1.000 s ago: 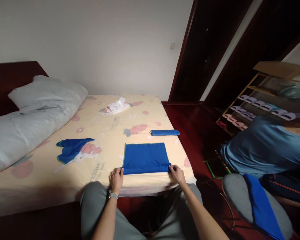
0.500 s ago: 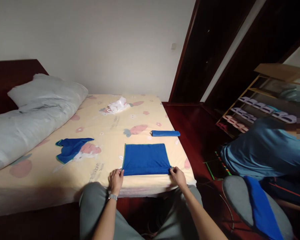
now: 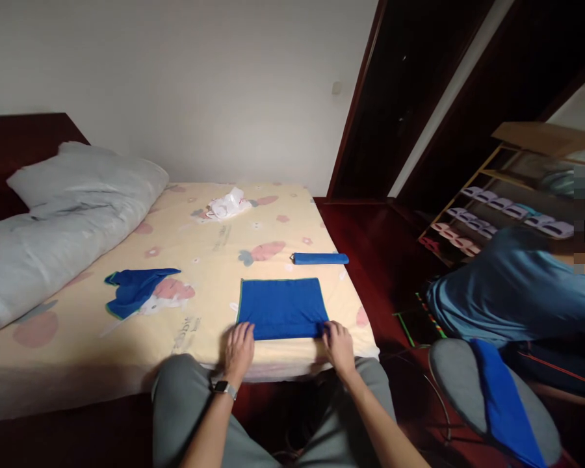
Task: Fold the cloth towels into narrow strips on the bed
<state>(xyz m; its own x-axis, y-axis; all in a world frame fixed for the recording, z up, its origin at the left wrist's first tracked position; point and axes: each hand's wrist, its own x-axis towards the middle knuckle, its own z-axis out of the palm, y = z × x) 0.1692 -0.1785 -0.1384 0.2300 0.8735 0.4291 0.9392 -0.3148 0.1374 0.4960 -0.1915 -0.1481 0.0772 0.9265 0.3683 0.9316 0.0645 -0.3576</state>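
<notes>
A blue cloth [image 3: 283, 307] with green edging lies flat on the bed near its front edge. My left hand [image 3: 238, 350] rests palm down on the cloth's near left corner, fingers laid over it. At the near right corner, my right hand [image 3: 338, 344] has its fingers closed on the cloth's edge. Beyond the cloth lies a rolled blue cloth [image 3: 320, 259]. Off to the left is a crumpled blue cloth [image 3: 137, 290] with green edging.
A white plastic bag [image 3: 229, 203] and a grey quilt [image 3: 78, 214] lie on the bed [image 3: 214, 260]. To the right, a person in a blue shirt [image 3: 507, 286] bends near a shoe rack [image 3: 487, 170] and a stool [image 3: 455, 383] with blue fabric [image 3: 504, 403].
My left hand has moved from pinching the near left corner to lying over it, fingers forward. My right hand has shifted slightly inward on its corner. The view has shifted slightly.
</notes>
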